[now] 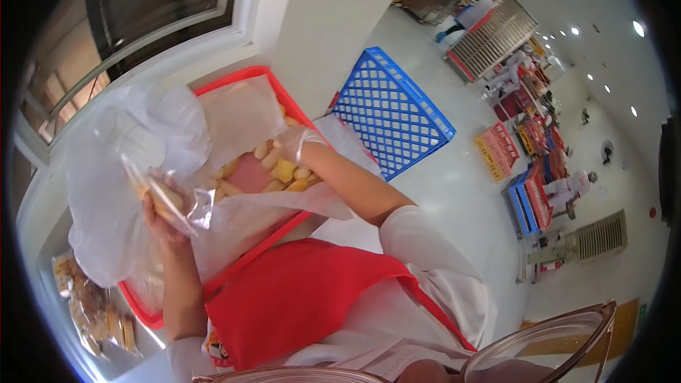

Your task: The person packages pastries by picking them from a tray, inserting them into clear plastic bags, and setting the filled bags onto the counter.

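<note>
In the head view, my left hand (164, 228) grips a clear plastic pack (167, 200) with pale baked pieces inside. It is raised over the left part of a red tray (287, 103) lined with translucent sheets. My right hand (292, 143), in a thin clear glove, reaches into the tray's far side, at the edge of many small golden bread pieces (284, 170). Its fingers are blurred and partly hidden, so I cannot make out whether they hold a piece. Crumpled clear plastic (113, 170) covers the tray's left end.
A blue lattice crate (394, 110) stands on the floor beyond the tray. Several filled clear packs (96, 305) lie at the lower left. A window frame (163, 42) is at the upper left. Farther right are stacked crates (496, 152), a rack (493, 37) and other people (571, 188).
</note>
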The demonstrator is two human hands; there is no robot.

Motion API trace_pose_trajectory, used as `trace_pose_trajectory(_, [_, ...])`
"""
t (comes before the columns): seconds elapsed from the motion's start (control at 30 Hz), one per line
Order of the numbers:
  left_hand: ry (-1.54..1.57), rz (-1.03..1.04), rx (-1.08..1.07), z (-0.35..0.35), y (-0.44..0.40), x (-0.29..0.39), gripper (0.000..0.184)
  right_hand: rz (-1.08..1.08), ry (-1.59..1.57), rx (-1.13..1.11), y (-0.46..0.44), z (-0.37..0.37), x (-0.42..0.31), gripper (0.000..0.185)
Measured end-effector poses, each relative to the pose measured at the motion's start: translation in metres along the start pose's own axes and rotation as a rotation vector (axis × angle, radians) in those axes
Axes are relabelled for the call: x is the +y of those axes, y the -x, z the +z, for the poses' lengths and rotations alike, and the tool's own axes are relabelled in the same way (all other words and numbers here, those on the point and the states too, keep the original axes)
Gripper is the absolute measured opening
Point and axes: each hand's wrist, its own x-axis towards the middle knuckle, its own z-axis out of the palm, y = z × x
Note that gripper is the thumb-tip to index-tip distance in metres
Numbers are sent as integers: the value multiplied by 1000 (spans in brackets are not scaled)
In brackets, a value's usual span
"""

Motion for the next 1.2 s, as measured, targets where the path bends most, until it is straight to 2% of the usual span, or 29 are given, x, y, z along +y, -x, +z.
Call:
trace_pose_trajectory(0.17, [14,-10,-10,7,-2,-3,47,-41,-271,-3,3,-11,-9,34])
trace_pose_trajectory(0.27, [-19,17,65,15,-1,-4,47,7,-402,-2,7,-11,0,33])
trace_pose_trajectory(0.33, [27,16,34,17,-1,-3,45,55,-454,24,11,-10,8,32])
trace_pose_trajectory(0.57, [73,36,-23,25,-1,-4,43,222,-459,308,0,20,11,29])
trace_pose_trajectory(0.63, [78,47,0,26,-1,-3,43,214,-437,374,2,12,3,28])
trace_pose_trajectory(0.73, [125,55,12,23,-2,-1,42,132,-341,359,20,-27,-9,33])
trace_pose_trajectory(0.83, [156,49,55,24,-1,-1,42,243,-740,405,23,-11,0,36])
trace_pose_trajectory(0.93, [156,29,15,21,-2,-1,42,235,-561,386,20,14,-3,31])
trace_pose_trajectory(1.03, [143,11,21,19,-2,-2,43,308,-480,62,22,9,-18,41])
trace_pose_trajectory(1.13, [124,13,41,20,-1,-1,43,219,-390,121,23,5,-33,51])
trace_pose_trajectory(1.2, [141,20,57,22,-1,-3,43,394,-558,-92,26,-7,-43,57])
